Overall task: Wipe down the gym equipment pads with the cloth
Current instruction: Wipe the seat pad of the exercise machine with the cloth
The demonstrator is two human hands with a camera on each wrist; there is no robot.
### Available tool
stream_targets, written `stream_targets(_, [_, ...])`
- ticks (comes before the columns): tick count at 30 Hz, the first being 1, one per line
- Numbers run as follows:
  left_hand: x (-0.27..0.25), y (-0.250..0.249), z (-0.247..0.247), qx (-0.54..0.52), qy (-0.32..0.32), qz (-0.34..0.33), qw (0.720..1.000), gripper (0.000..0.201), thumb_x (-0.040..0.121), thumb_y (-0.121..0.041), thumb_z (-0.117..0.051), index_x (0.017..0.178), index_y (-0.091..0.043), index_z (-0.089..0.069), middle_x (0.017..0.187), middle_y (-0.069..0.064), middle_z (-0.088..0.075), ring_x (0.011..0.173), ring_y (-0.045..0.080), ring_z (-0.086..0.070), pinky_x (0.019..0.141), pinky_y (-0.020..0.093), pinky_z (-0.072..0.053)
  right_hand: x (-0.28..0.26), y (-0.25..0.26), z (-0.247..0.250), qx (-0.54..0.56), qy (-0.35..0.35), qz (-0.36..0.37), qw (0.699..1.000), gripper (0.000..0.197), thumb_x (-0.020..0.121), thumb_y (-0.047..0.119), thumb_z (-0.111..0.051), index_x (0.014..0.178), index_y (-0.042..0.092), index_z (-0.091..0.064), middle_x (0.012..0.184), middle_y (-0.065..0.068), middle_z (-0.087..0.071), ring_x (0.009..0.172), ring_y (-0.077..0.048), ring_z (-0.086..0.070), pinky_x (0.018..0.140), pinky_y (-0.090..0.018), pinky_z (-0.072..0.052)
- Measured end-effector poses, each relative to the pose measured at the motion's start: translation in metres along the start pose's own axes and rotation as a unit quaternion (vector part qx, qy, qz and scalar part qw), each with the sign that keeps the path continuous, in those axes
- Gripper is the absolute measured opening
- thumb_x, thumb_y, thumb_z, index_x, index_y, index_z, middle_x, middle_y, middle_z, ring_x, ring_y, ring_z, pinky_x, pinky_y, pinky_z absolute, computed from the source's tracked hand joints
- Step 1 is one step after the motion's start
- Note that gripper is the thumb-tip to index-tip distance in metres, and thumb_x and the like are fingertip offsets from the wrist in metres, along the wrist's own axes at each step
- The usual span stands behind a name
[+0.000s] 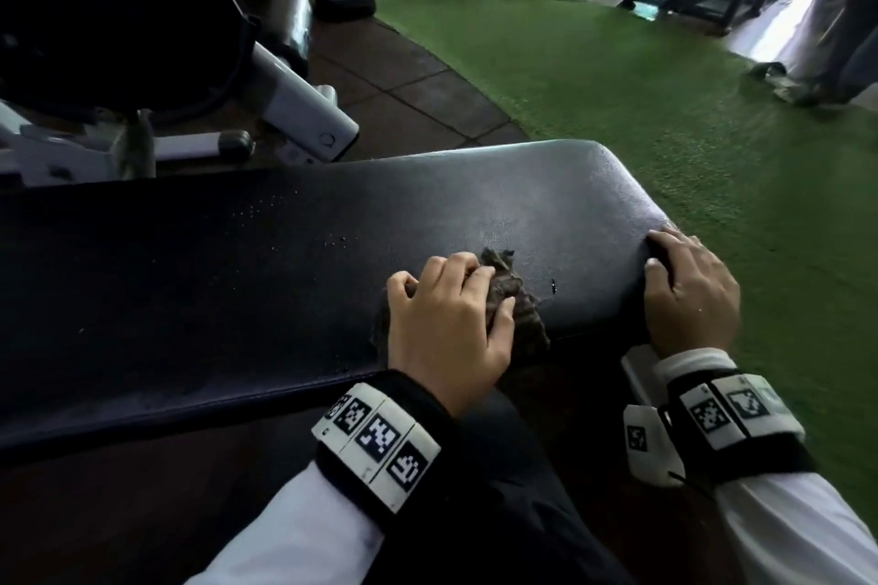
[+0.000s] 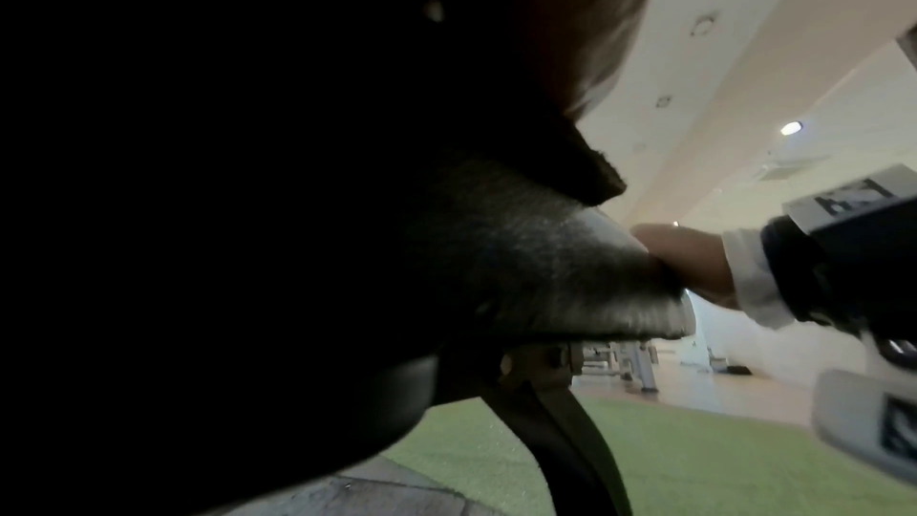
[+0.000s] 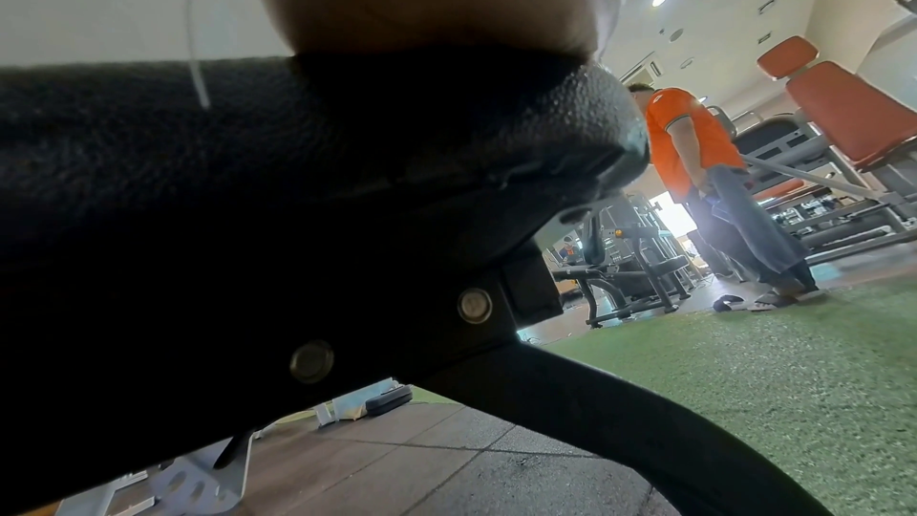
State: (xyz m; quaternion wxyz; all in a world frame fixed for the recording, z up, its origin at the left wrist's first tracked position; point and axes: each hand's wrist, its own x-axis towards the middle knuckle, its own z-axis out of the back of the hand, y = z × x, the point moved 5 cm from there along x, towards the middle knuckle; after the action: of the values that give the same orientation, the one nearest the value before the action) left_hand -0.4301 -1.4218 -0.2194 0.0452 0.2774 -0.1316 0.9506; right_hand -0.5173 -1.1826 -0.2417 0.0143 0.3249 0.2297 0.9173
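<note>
Left hand clenched on the crumpled dark cloth, pressed to the black bench pad at lower centre of the head view, near the pad's front edge. Right hand curled over the pad's rounded right-hand corner, bracing it. Scattered droplets left of the cloth, toward frame centre, likely the next stretch to cover. Best done with steady downward pressure, long overlapping passes leftward across the droplets, cloth bunched flat under the palm, grip at the corner kept firm against rocking. Edges and the rounded end worth a pass too.
</note>
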Motion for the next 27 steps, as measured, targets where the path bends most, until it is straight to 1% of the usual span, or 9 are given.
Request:
stream_targets(1, [0.007,-0.007,-0.005,0.000,0.011,0.007,1.000,0.042,0.083,-0.046,-0.045,0.104,-0.020,-0.070,0.112,-0.006,-0.064,0.101,0.016,-0.057,0.086,0.045,-0.039,0.000,0.000,0.000,0.000,0.001,0.001,1.000,0.056,0.081,0.039,-0.030,0.121,0.015,-0.062,0.130,-0.004,-0.058,0.125,-0.024,-0.048,0.108,-0.038,-0.029])
stream_targets(2, [0.012,-0.016,-0.009,-0.002,0.021,0.001,1.000,0.041,0.082,-0.045,-0.045,0.104,-0.021,-0.071,0.113,-0.007,-0.064,0.101,0.016,-0.056,0.085,0.046,-0.038,0.000,-0.001,0.000,-0.001,0.002,0.002,1.000,0.057,0.081,0.040,-0.030,0.121,0.016,-0.062,0.131,-0.003,-0.058,0.125,-0.024,-0.048,0.109,-0.039,-0.029])
stream_targets(4, [0.019,-0.035,-0.017,-0.016,0.032,-0.036,0.999,0.040,0.082,-0.045,-0.047,0.106,-0.024,-0.070,0.116,-0.011,-0.063,0.102,0.015,-0.055,0.086,0.045,-0.035,-0.001,-0.001,-0.001,-0.003,0.001,0.004,1.000,0.056,0.081,0.040,-0.030,0.121,0.016,-0.062,0.131,-0.003,-0.058,0.126,-0.024,-0.048,0.108,-0.038,-0.029])
stream_targets(7, [0.014,-0.048,-0.020,-0.050,0.041,-0.122,0.990,0.038,0.082,-0.048,-0.050,0.111,-0.030,-0.067,0.118,-0.016,-0.061,0.102,0.014,-0.053,0.089,0.044,-0.032,-0.001,-0.001,-0.001,0.001,-0.006,0.008,1.000,0.055,0.082,0.038,-0.031,0.120,0.015,-0.062,0.130,-0.003,-0.058,0.125,-0.024,-0.049,0.108,-0.039,-0.031])
stream_targets(10, [0.001,-0.044,-0.017,-0.059,0.036,-0.219,0.973,0.039,0.080,-0.049,-0.054,0.115,-0.035,-0.064,0.119,-0.017,-0.060,0.100,0.012,-0.050,0.090,0.043,-0.033,-0.001,-0.001,-0.001,0.006,-0.005,0.008,1.000,0.055,0.082,0.038,-0.031,0.120,0.015,-0.062,0.130,-0.003,-0.058,0.125,-0.024,-0.049,0.108,-0.038,-0.030])
stream_targets(14, [-0.015,-0.032,-0.010,-0.041,-0.011,-0.301,0.953,0.035,0.074,-0.033,-0.068,0.109,-0.031,-0.066,0.113,-0.012,-0.062,0.094,0.014,-0.051,0.085,0.042,-0.036,0.000,-0.001,-0.001,0.008,-0.002,0.006,1.000,0.055,0.082,0.038,-0.031,0.121,0.016,-0.062,0.131,-0.003,-0.058,0.126,-0.023,-0.048,0.109,-0.038,-0.030])
stream_targets(17, [-0.024,-0.020,-0.001,-0.023,-0.038,-0.317,0.947,0.035,0.073,-0.025,-0.069,0.108,-0.027,-0.065,0.109,-0.011,-0.063,0.090,0.015,-0.055,0.083,0.040,-0.036,0.000,-0.002,-0.002,0.012,0.000,0.010,1.000,0.055,0.082,0.038,-0.030,0.121,0.015,-0.062,0.130,-0.004,-0.058,0.126,-0.024,-0.048,0.110,-0.039,-0.030])
stream_targets(23, [-0.043,0.022,0.023,0.006,-0.034,-0.321,0.946,0.031,0.080,-0.024,-0.064,0.111,-0.026,-0.064,0.113,-0.011,-0.061,0.091,0.013,-0.055,0.084,0.038,-0.037,0.001,-0.003,-0.001,0.013,0.008,0.012,1.000,0.058,0.081,0.038,-0.029,0.122,0.013,-0.061,0.132,-0.008,-0.057,0.127,-0.027,-0.047,0.108,-0.040,-0.030])
stream_targets(27, [-0.060,0.053,0.039,0.046,-0.030,-0.335,0.941,0.035,0.082,-0.026,-0.061,0.117,-0.025,-0.055,0.118,-0.010,-0.050,0.095,0.012,-0.050,0.086,0.038,-0.037,0.003,-0.003,-0.003,0.016,0.015,0.020,1.000,0.058,0.080,0.038,-0.030,0.123,0.012,-0.060,0.132,-0.008,-0.056,0.126,-0.029,-0.048,0.107,-0.044,-0.033])
